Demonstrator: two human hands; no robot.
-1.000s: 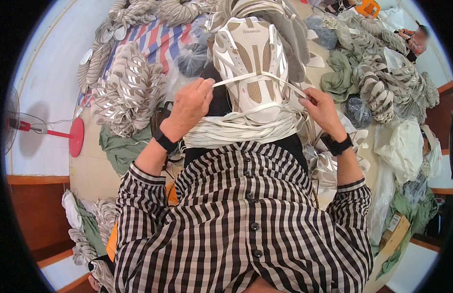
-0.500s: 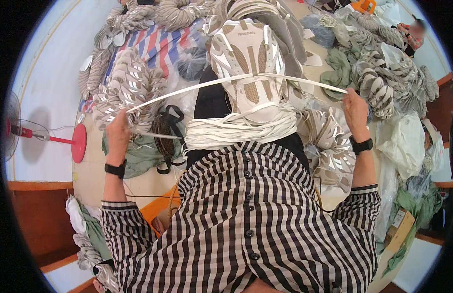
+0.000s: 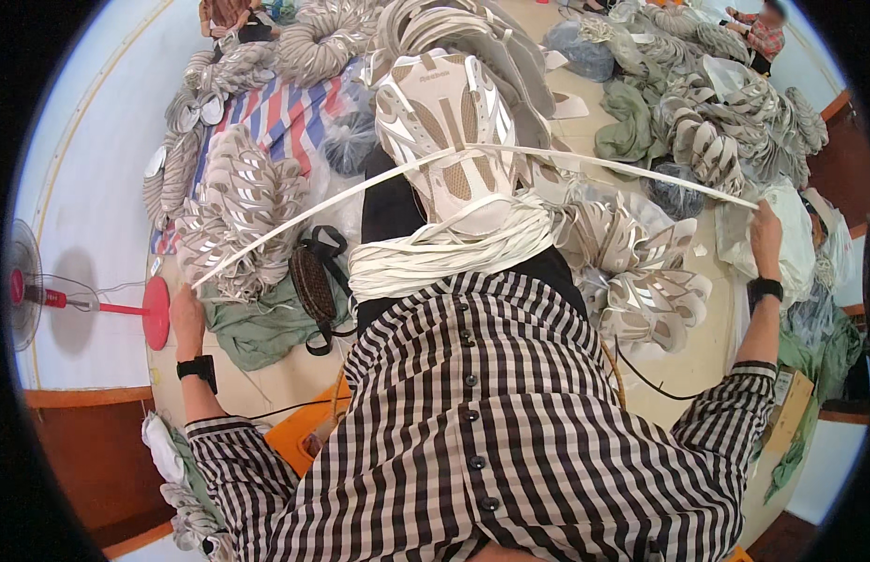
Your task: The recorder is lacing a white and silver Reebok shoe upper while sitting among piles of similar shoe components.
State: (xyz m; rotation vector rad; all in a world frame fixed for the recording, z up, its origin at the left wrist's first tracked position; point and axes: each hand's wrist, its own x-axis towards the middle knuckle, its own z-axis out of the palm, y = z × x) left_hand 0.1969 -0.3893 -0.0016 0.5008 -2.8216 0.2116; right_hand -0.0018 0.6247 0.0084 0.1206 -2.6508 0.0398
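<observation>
A beige, white and tan shoe upper (image 3: 437, 103) lies on my lap, toe end toward me. One flat cream shoelace (image 3: 313, 212) runs through it near the middle and stretches out to both sides. My left hand (image 3: 185, 314) is closed on the lace's left end, out at the left. Far to the right, my right hand (image 3: 765, 242) grips the other end. Both lengths are fairly taut and slope down toward my hands. A thick bundle of cream laces (image 3: 444, 251) lies across my thighs, against the toe of the upper.
Piles of strung shoe uppers stand left (image 3: 238, 211) and right (image 3: 650, 309). Beyond my lap is a stack of uppers (image 3: 482, 37). A brown bag (image 3: 313, 286) lies by my left leg, a red-based fan (image 3: 156, 314) further left. Other people sit at the far corners.
Both hands have moved outward and down, drawing the lace lengths longer on each side. The view has shifted slightly; the upper and lace bundle remain on my lap.
</observation>
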